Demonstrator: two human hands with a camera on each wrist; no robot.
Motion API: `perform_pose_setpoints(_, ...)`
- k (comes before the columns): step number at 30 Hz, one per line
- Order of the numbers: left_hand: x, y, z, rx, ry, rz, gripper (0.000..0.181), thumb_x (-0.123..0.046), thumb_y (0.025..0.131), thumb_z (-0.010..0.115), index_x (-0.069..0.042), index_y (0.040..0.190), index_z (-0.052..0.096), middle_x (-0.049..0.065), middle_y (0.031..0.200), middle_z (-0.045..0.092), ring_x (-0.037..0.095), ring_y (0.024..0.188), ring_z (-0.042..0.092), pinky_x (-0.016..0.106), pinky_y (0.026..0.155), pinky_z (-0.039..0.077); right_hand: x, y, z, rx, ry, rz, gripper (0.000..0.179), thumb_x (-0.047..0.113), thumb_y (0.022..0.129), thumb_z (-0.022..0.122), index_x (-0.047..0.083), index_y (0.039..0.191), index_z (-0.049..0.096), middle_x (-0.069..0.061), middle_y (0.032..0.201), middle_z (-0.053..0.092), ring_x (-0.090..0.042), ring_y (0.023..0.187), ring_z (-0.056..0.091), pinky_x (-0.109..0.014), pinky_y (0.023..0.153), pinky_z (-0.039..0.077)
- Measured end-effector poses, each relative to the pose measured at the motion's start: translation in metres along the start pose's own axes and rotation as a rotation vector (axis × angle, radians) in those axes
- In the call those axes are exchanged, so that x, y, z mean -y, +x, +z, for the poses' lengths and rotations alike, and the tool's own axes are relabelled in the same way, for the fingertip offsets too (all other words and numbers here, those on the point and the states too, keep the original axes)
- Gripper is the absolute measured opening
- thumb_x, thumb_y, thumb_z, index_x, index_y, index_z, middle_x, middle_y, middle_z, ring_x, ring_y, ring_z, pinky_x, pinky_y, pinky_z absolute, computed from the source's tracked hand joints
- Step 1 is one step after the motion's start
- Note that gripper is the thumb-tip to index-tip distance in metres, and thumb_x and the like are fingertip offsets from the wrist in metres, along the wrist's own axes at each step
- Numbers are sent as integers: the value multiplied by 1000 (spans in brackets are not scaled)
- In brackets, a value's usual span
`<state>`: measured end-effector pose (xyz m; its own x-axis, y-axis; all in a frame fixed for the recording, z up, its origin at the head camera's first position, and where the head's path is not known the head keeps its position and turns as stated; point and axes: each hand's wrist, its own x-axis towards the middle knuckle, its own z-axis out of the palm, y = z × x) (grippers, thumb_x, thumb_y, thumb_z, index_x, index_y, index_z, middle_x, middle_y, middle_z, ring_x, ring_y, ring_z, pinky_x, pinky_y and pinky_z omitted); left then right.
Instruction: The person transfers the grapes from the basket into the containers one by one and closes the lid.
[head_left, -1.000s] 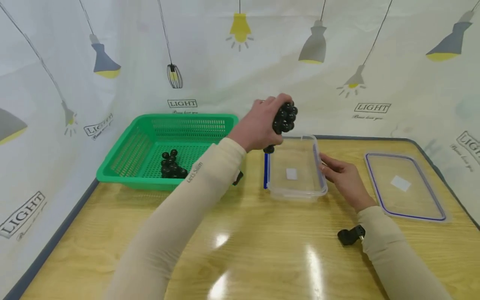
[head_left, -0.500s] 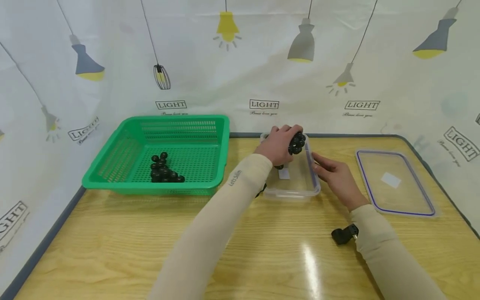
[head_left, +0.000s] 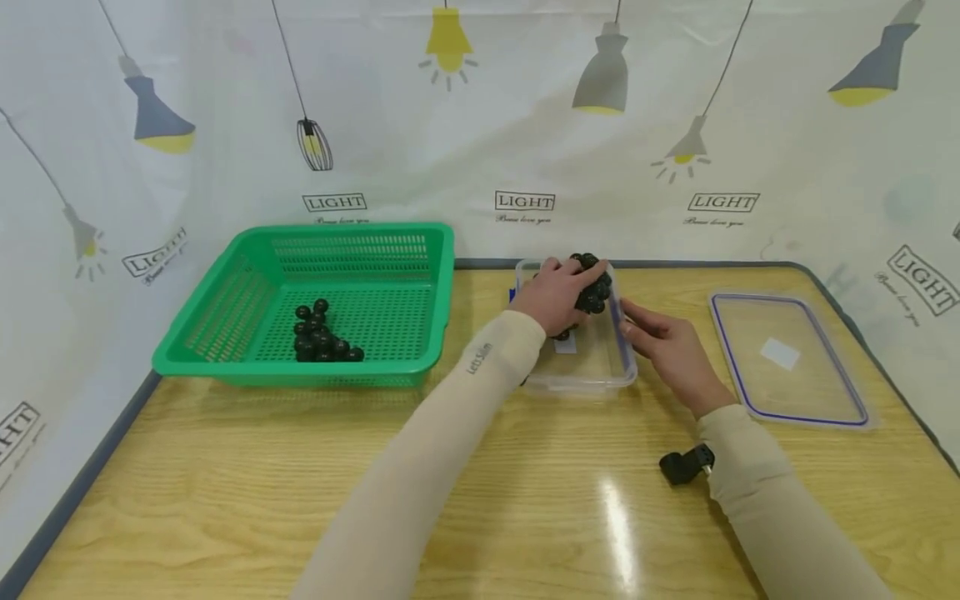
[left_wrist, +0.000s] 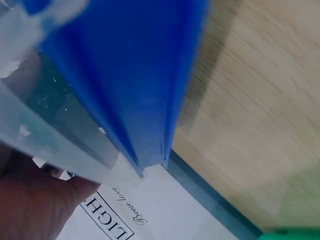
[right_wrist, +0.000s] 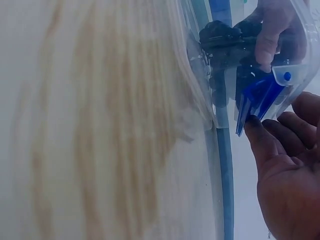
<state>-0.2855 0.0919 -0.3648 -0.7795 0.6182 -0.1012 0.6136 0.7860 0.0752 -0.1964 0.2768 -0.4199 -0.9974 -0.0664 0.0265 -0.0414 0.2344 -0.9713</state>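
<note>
A bunch of black grapes (head_left: 594, 292) lies in the far part of the clear plastic container (head_left: 592, 385). My left hand (head_left: 551, 297) reaches over the container's left side and holds the bunch, with one finger stretched across its top. Through the container wall, the right wrist view shows the thumb against the dark grapes (right_wrist: 217, 32). At the container's right side, my right hand (head_left: 670, 350) touches the outer wall with its fingertips. One fingertip meets the blue latch flap (right_wrist: 260, 100) there. Another blue flap (left_wrist: 125, 85) hangs down in the left wrist view.
A green plastic basket (head_left: 446, 308) stands at the left with a smaller cluster of black grapes (head_left: 318, 337) inside. The clear lid with a blue seal (head_left: 810, 417) lies on the wooden table (head_left: 525, 492) at the right. A printed white sheet (head_left: 390, 100) hangs behind.
My left hand has carried the bunch down from above into the container. Its index finger now extends over the grapes. The right hand stays at the container's side. The head view has shifted slightly.
</note>
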Motion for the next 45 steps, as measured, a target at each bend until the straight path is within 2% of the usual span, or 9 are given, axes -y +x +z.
perform_pose_setpoints(4, 0, 2, 2, 47, 38, -3, 69, -51, 98, 53, -41, 157, 18, -2, 157, 28, 26, 141, 25, 40, 96, 47, -1, -1, 0, -5, 4, 1, 56, 27, 102, 56, 5, 150, 37, -14, 153, 35, -29, 137, 37, -22, 95, 44)
perform_pose_setpoints(7, -2, 3, 3, 66, 76, 18, 65, -51, 98, 52, -41, 155, 24, -4, 157, 30, 25, 144, 21, 42, 103, 41, -1, -2, -1, -7, 8, 1, 55, 26, 102, 56, 5, 149, 38, -14, 153, 35, -29, 137, 36, -20, 94, 44)
perform_pose_setpoints(13, -6, 4, 7, 68, 122, 23, 66, -53, 97, 54, -41, 155, 26, -6, 156, 31, 22, 144, 20, 43, 103, 42, -3, -3, -2, -9, 21, 0, 55, 26, 102, 57, 5, 149, 38, -15, 152, 36, -29, 137, 36, -20, 94, 45)
perform_pose_setpoints(24, -1, 3, 22, -25, -1, 4, 73, -53, 90, 64, -43, 153, 29, -5, 156, 29, 23, 142, 20, 50, 99, 42, -5, -2, -1, 0, 2, -23, 56, 29, 101, 56, 6, 150, 38, -14, 153, 36, -28, 137, 37, -19, 93, 45)
perform_pose_setpoints(30, -2, 3, 26, -49, -5, -31, 79, -55, 88, 66, -44, 154, 24, 0, 158, 21, 29, 143, 17, 56, 98, 42, -2, 0, 1, -2, -3, -9, 56, 29, 101, 57, 8, 150, 39, -13, 152, 37, -28, 136, 38, -20, 93, 45)
perform_pose_setpoints(35, -4, 3, 29, -65, 39, -50, 75, -57, 89, 65, -46, 153, 27, 1, 163, 0, 32, 143, 15, 57, 96, 43, -2, 1, 1, 4, -13, -1, 55, 30, 101, 56, 10, 150, 39, -12, 152, 37, -27, 137, 38, -20, 93, 45)
perform_pose_setpoints(37, -4, 2, 29, -69, 46, -43, 73, -57, 89, 64, -46, 152, 29, 0, 163, -3, 32, 143, 15, 57, 96, 43, -2, 2, 1, 11, -13, -4, 55, 29, 102, 56, 10, 150, 39, -12, 153, 36, -27, 137, 37, -20, 94, 45)
perform_pose_setpoints(39, -3, 2, 29, -66, 62, -24, 71, -56, 91, 62, -46, 152, 29, 1, 163, 1, 32, 143, 17, 56, 95, 44, -3, 2, 1, 19, -14, -6, 55, 29, 102, 56, 10, 150, 38, -11, 153, 36, -27, 137, 37, -21, 94, 45)
perform_pose_setpoints(45, 3, 1, 23, -70, 60, 26, 72, -57, 93, 57, -43, 155, 23, 5, 153, 32, 28, 141, 24, 47, 94, 48, -3, 1, -1, 18, -19, -13, 56, 31, 102, 55, 9, 151, 38, -12, 153, 36, -27, 136, 39, -20, 93, 45)
